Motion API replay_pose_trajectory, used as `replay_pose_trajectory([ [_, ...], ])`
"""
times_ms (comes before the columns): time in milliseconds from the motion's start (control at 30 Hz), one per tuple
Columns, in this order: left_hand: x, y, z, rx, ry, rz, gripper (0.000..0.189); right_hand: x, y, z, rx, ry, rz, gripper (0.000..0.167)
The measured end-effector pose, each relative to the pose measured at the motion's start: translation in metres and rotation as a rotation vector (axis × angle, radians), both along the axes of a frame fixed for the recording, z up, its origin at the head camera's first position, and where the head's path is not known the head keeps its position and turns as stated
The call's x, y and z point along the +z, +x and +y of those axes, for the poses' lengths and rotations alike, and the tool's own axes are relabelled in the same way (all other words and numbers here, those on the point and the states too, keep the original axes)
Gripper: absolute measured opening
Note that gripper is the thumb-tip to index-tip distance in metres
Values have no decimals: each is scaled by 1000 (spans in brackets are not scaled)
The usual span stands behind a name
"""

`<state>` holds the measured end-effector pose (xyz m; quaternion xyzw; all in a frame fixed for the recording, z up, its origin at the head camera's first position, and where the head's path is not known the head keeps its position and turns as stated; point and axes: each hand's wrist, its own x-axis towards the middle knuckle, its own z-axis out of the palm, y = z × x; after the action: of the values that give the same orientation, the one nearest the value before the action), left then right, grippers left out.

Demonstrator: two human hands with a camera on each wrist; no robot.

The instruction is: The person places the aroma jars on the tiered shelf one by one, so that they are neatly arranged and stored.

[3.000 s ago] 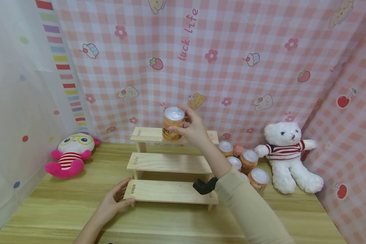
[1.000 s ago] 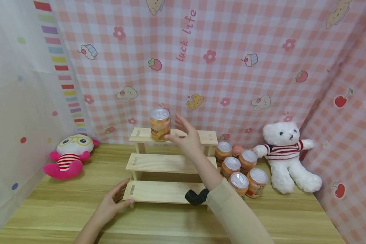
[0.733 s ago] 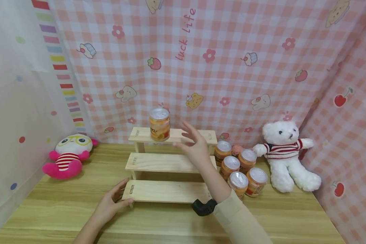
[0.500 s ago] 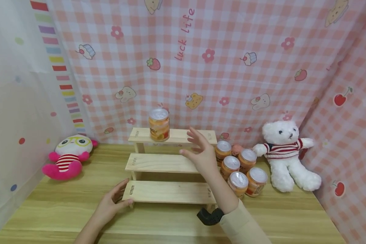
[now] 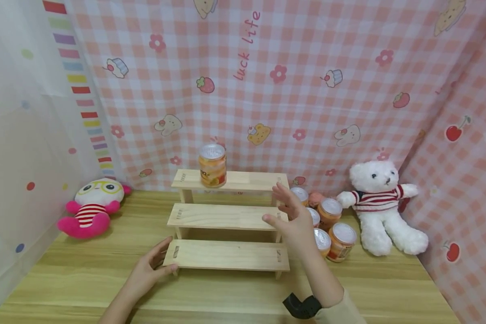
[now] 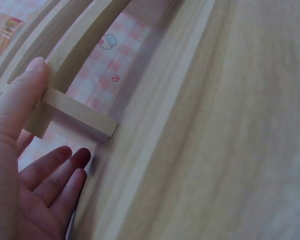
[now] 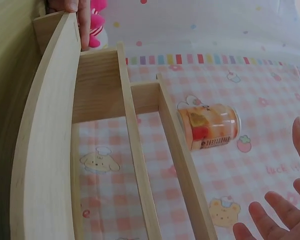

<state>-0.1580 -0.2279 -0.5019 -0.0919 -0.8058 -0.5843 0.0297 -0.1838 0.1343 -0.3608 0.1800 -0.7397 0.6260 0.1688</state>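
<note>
A wooden three-step display rack point(image 5: 227, 255) stands mid-table, and one orange can point(image 5: 213, 167) with a silver lid sits upright on the left part of its top step. My left hand point(image 5: 147, 269) holds the left end of the lowest step, thumb at the front edge and fingers behind. In the left wrist view, the thumb point(image 6: 27, 95) lies against the board and several fingers stretch out below it. My right hand point(image 5: 295, 222) holds nothing; its fingers are spread over the rack's right end, partly covering the cans point(image 5: 342, 238) behind it.
Several such cans stand grouped right of the rack, beside a small pinkish round object point(image 5: 317, 199). A white teddy bear point(image 5: 382, 207) sits at the far right, and a pink plush toy point(image 5: 95, 207) at the left. Checked cloth point(image 5: 243, 99) hangs behind.
My right hand sets the can on the top step, slides it left, lets go, then draws back right and down towards the grouped cans. My left hand stays at the lowest step.
</note>
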Motion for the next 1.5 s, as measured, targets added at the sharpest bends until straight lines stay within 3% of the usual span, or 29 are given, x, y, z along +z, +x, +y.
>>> replay_pose_trajectory([
  [233, 1, 1, 0, 7, -1, -8, 78, -11, 9, 27, -90, 33, 38, 72],
  [500, 1, 1, 0, 17, -10, -14, 78, -20, 20, 60, -162, 79, 2, 72],
  [967, 0, 0, 0, 16, -9, -19, 77, -47, 30, 120, -295, 338, 42, 72],
  [1100, -1, 0, -1, 15, -7, -10, 77, -51, 29, 134, -309, 369, 67, 73],
  [1300, -2, -1, 0, 12, -9, 0, 76, -57, 29, 155, -291, 422, -27, 77],
  [1500, -2, 0, -1, 9, 6, -1, 76, -69, 20, 171, -288, 509, 45, 79],
])
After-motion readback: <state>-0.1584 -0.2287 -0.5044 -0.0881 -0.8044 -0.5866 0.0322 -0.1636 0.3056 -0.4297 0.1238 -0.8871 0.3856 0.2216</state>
